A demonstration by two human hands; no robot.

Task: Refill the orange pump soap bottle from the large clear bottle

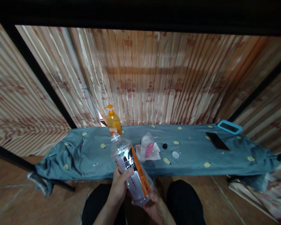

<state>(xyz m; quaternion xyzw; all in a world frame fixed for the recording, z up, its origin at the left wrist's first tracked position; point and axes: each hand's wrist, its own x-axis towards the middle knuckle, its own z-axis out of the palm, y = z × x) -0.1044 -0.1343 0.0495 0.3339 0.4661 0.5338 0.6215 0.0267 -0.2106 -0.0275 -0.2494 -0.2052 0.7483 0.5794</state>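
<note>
A large clear plastic bottle (pixel 131 175) with an orange, black and white label is tilted over the near edge of the cloth, its uncapped neck pointing up and left. My left hand (pixel 120 182) is wrapped round its left side, the thumb lying across the label. Around the lower right end of the bottle, my right hand (pixel 154 203) is closed near the base. Beyond it a smaller clear bottle (pixel 147 145) with a pink label stands on a white cloth (pixel 156 153). A black cap (pixel 165 146) and a white cap (pixel 175 154) lie to its right.
A yellow pump bottle (pixel 113 122) stands at the back left of the teal cloth (pixel 192 156). At the right lie a dark phone (pixel 217 141) and a blue-framed device (pixel 229 127). Black frame bars (pixel 37 72) and a patterned curtain (pixel 150 81) enclose the surface.
</note>
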